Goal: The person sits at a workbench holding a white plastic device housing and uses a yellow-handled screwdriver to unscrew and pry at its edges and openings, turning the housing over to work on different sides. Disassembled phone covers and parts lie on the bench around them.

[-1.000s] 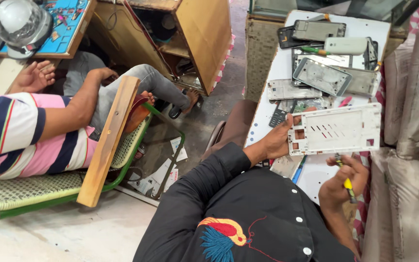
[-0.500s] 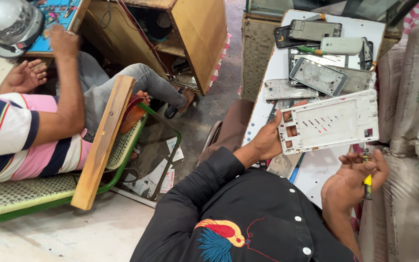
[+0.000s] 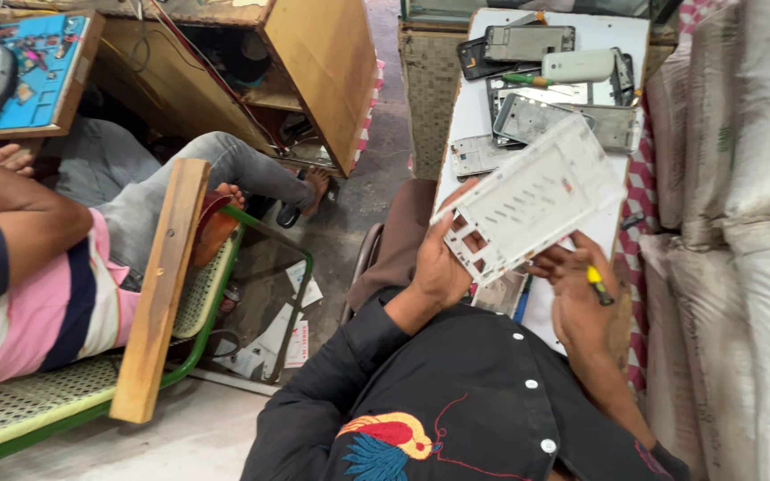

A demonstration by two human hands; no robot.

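Observation:
A white plastic tablet frame (image 3: 535, 198) is tilted up over the near end of a white work board (image 3: 474, 107). My left hand (image 3: 443, 263) grips the frame's lower left corner. My right hand (image 3: 581, 298) holds a small yellow-handled screwdriver (image 3: 599, 285), and its fingers touch the frame's lower edge. Both arms wear dark sleeves.
Several phone and tablet housings (image 3: 528, 43) and a white phone (image 3: 579, 64) lie on the board's far end. White sacks (image 3: 750, 178) stand at the right. A person in a striped shirt (image 3: 37, 294) sits at the left on a green chair (image 3: 180, 356), beside a wooden cabinet (image 3: 314, 71).
The white frame has tilted and moved closer to me. My right hand has come in under it with the screwdriver. The person at the left lowered an arm.

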